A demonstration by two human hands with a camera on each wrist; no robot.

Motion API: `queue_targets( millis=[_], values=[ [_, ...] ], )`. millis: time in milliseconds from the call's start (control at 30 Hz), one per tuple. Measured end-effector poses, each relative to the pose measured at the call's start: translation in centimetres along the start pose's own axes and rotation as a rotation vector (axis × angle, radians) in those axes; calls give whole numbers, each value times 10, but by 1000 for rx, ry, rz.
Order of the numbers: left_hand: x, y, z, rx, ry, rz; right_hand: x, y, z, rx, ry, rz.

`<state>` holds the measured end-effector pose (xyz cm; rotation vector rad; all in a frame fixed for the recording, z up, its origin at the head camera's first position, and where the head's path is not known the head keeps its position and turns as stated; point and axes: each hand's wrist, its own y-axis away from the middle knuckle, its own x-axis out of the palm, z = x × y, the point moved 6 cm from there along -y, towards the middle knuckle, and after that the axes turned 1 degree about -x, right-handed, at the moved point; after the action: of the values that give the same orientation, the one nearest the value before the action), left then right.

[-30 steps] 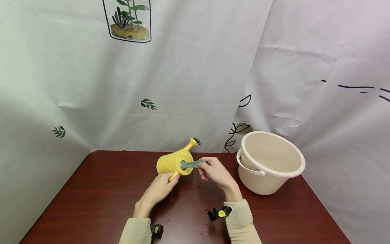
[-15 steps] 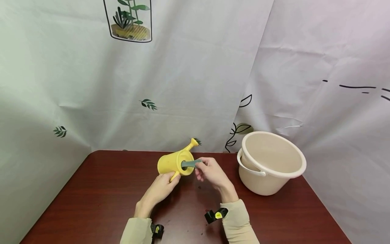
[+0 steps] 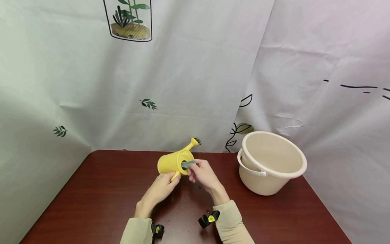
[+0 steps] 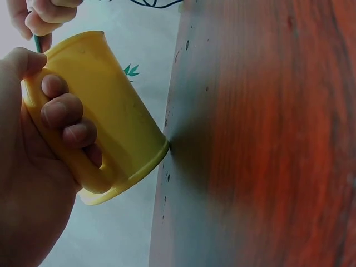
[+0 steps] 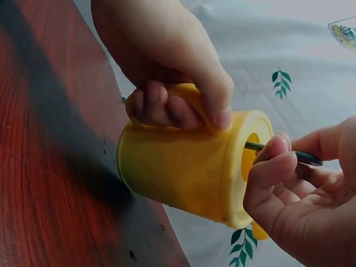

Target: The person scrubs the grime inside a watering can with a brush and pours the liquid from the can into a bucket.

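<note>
A yellow watering can (image 3: pixel 168 163) lies tilted over the table, its round top opening facing right and its spout pointing to the back right. My left hand (image 3: pixel 160 188) grips its handle, fingers curled through the loop in the left wrist view. With thumb and fingers, my right hand (image 3: pixel 204 174) pinches a slim grey-green tool (image 3: pixel 186 164) at the opening. The far end of that tool is hidden inside the can; in the right wrist view its dark handle end (image 5: pixel 308 158) sticks out past the fingers. The can's base edge (image 4: pixel 167 146) shows close to the tabletop.
Two cream buckets (image 3: pixel 259 181), one set tilted in the other, stand at the right of the dark red wooden table (image 3: pixel 100 189). A pale cloth (image 3: pixel 195 74) with leaf prints hangs behind the table.
My right hand has moved left toward the can, sliding the grey-green tool deeper through the opening, so less of it shows. The left hand and the can have stayed nearly in place.
</note>
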<state>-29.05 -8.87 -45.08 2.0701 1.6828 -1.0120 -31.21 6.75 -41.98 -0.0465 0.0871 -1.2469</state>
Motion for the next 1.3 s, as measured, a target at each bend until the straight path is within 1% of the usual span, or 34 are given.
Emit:
queue_targets(
  millis=[233,300,467,667,967,1133,1300],
  values=[
    [-1,0,0,15,-17,-1,-2,2,4,-7,-23,-12],
    [-1,1,0,19,-21,-3,-3,3,7,-13,-11,-15],
    [-1,2,1,5,-5,5,-7,6,12,-18,14,-12],
    [-2,2,3,-6,16,-1,-16,9,16,-17,-29,-7],
    [-2,2,4,-12,42,-14,-27,13,21,-3,-29,44],
    [-1,1,3,-12,40,-13,-25,12,19,11,-43,67],
    [-2,1,2,-3,20,-10,-17,10,16,26,-63,87]
  ],
)
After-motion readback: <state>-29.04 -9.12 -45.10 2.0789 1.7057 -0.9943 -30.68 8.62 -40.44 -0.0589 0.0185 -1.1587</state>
